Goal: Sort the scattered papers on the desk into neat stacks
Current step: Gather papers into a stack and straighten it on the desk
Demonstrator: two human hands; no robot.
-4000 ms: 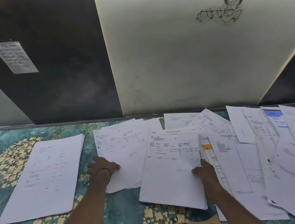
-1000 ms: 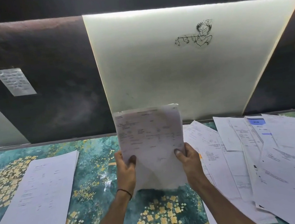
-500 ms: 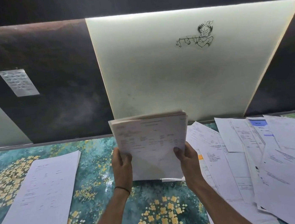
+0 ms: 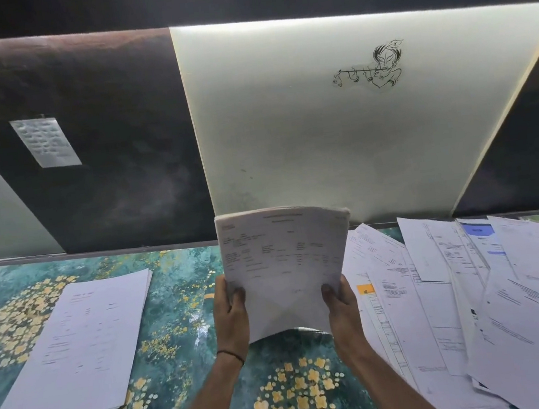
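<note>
White bundle of papers (image 4: pixel 285 263) upright mid-frame, my left hand (image 4: pixel 229 314) and right hand (image 4: pixel 341 304) gripping its lower sides.

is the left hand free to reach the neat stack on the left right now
Probably not yet: the left hand grips the held sheaf with the right hand. Only bare desk lies between it and the neat stack.

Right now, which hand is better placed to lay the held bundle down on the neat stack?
Probably left. The left hand grips the bundle on the edge nearest the neat stack; the right hand sits toward the scattered papers.
</note>
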